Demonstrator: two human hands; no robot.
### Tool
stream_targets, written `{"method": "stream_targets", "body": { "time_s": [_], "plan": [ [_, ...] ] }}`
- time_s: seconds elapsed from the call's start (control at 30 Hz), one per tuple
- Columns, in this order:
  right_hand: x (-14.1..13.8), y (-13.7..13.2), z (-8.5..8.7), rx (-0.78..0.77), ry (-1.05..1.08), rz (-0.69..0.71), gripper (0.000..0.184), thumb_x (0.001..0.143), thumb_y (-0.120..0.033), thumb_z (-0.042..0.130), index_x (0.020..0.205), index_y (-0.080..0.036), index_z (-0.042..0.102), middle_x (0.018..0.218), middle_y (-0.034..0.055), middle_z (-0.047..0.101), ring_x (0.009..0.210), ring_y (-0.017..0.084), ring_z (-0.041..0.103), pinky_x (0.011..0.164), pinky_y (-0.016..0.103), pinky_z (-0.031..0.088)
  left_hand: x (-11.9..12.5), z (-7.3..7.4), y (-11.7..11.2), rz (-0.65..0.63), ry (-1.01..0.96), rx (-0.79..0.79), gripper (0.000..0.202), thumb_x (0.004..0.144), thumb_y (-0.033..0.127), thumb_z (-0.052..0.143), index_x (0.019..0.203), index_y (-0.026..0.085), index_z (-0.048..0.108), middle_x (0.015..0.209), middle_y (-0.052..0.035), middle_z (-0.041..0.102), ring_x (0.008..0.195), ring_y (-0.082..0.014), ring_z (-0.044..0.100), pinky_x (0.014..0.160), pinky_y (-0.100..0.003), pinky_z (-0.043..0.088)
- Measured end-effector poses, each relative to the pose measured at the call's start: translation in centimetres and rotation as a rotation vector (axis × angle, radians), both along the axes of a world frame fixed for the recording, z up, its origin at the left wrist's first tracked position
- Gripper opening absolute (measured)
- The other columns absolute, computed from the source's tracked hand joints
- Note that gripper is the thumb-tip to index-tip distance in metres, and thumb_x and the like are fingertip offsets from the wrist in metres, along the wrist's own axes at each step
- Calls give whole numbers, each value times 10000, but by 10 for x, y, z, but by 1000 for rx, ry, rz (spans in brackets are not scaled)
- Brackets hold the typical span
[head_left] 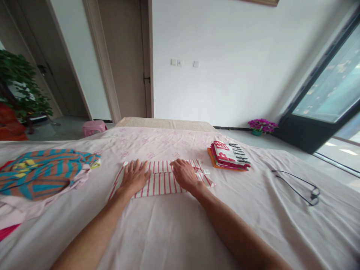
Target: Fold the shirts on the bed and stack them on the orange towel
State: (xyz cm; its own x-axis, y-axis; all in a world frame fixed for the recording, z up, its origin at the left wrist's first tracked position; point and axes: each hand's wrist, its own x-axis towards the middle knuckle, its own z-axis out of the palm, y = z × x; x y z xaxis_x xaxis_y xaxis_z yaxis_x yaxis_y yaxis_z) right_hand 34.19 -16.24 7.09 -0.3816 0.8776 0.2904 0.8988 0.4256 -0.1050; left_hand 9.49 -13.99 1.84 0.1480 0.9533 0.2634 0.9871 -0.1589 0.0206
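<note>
A white garment with red stripes (160, 183) lies folded into a long flat strip in front of me. My left hand (135, 175) rests flat on its left part, fingers spread. On the right part lies my right hand (184, 173), palm down, its fingers bent a little and pointing left. A small white tag (206, 171) shows at the garment's right end. Right of it sits a neat stack of folded clothes (229, 155), with a white printed piece on top and red and orange ones below.
On the left is a loose heap of clothes (50, 170), striped blue and brown on top. Eyeglasses (313, 195) lie at the right on the pale sheet (157, 232). Beyond the bed stand a pink stool (94, 127), purple flowers (263, 125) and a leafy plant (24, 86).
</note>
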Motion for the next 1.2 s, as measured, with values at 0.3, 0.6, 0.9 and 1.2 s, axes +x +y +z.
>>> {"method": "stream_targets", "body": {
  "time_s": [0.3, 0.6, 0.9, 1.2],
  "plan": [
    [-5, 26, -34, -162, -56, -139, 654, 1025, -546, 255, 1528, -136, 339, 1604, 160, 284, 1489, 295, 209, 1186, 497, 149, 1, 2, -1, 42, 12, 34, 598, 933, 557, 367, 1427, 246, 498, 1492, -190, 460, 1370, -383, 392, 1107, -574, 226],
    [71, 25, -36, -243, -97, -348, 727, 1007, -593, 221, 1558, -123, 284, 1627, 156, 207, 1512, 287, 140, 1193, 498, 121, -8, -1, 1, 98, -17, -47, 650, 928, 579, 326, 1465, 235, 453, 1536, -176, 412, 1428, -364, 326, 1122, -559, 232],
    [80, 18, -36, -194, -116, -395, 669, 1018, -507, 221, 1550, -110, 305, 1614, 164, 236, 1502, 286, 188, 1171, 537, 187, -40, -1, -3, 283, -54, -48, 572, 976, 430, 235, 1466, 218, 442, 1511, -167, 443, 1375, -326, 399, 1080, -530, 303],
    [81, 17, -35, -181, -60, -387, 652, 1014, -487, 242, 1536, -105, 326, 1611, 159, 260, 1498, 272, 187, 1170, 521, 166, -41, 11, -18, 431, -76, -3, 621, 917, 576, 345, 1334, 156, 534, 1282, -222, 583, 1168, -375, 536, 929, -491, 417]
  ]
}}
